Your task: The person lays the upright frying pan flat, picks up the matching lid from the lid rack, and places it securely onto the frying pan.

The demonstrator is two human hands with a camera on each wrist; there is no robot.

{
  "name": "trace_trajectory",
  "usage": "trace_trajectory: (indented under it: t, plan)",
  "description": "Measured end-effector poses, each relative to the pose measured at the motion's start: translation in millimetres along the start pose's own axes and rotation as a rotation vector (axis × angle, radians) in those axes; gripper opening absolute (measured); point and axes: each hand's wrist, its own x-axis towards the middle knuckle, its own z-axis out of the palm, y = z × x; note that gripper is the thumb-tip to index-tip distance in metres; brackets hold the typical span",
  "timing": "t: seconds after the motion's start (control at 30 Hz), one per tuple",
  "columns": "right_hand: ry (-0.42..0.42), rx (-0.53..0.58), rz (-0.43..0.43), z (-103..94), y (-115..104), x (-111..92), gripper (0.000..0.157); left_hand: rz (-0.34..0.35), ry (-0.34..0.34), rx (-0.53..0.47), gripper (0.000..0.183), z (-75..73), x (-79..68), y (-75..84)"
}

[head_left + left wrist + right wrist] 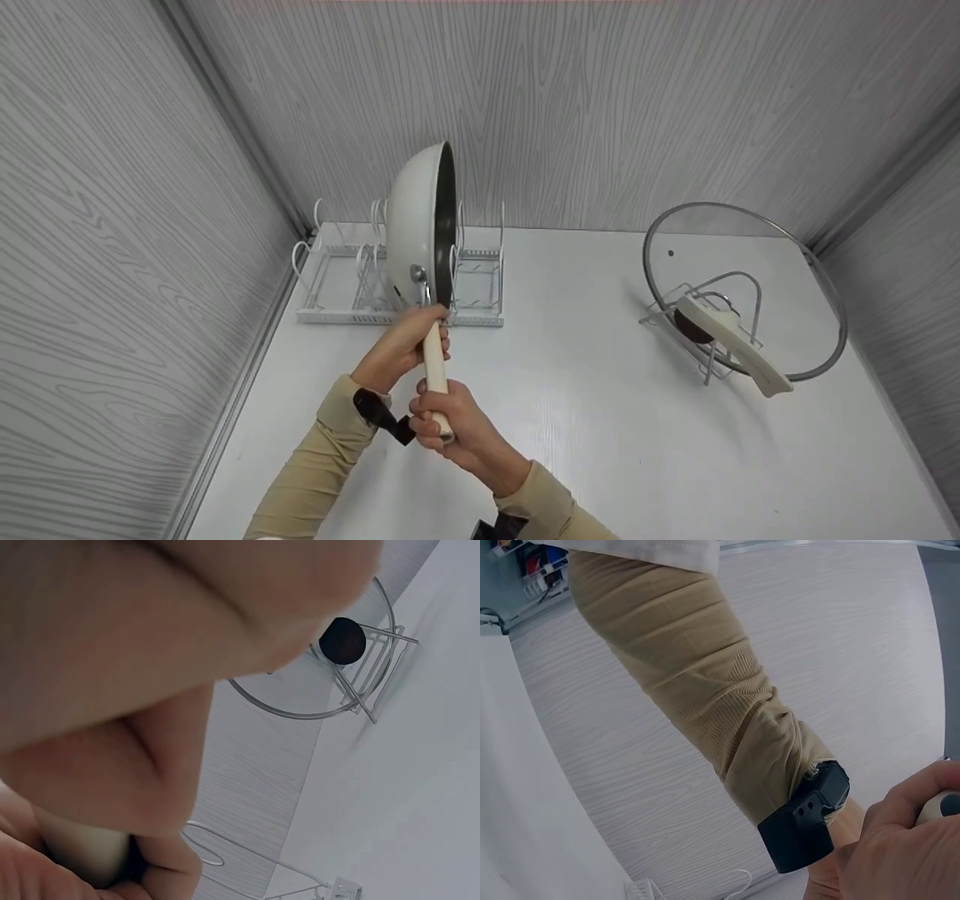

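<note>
A white frying pan (411, 217) with a dark inside stands on its edge in a white wire rack (337, 318), its open face turned to the right. Its cream handle (434, 360) points toward the person. My left hand (405, 341) grips the handle close to the pan. At the handle's far end my right hand (457, 420) is wrapped round it. In the left wrist view, fingers (97, 772) curl about the cream handle (82, 847). The right wrist view catches the handle's tip (941, 806) poking out of the right hand (907, 847).
To the right, a glass lid (841, 322) with a steel rim leans in a small wire stand (709, 367). Its long cream handle (739, 349) slants toward the front. Grey wood-grain walls (525, 112) enclose the white table (570, 360) at the back and both sides.
</note>
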Motion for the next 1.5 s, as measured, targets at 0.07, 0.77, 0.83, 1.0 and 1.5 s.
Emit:
trace_trajectory:
  t: [0.07,0.77,0.83,1.0,1.5]
  plan:
    - [-0.006,-0.001,0.0,1.1,0.3,-0.8,0.015,-0.003,-0.001,0.006,0.013,0.2,-2.1,1.3]
    - [-0.065,-0.049,-0.021,14.7,0.5,-19.2,0.017,0.133,-0.053,0.087,0.01,6.8,-30.9,8.4]
    - [-0.066,-0.057,-0.016,14.9,1.1,-20.8,0.017,0.154,-0.055,0.102,0.013,7.4,-34.2,8.3]
    - [-0.087,-0.097,-0.03,15.0,1.4,-26.6,0.017,0.191,-0.062,0.097,0.017,11.0,-40.7,7.9]
    - [-0.178,-0.086,-0.082,26.7,2.4,-45.2,0.016,0.262,-0.094,0.027,0.008,19.6,-72.4,13.7]
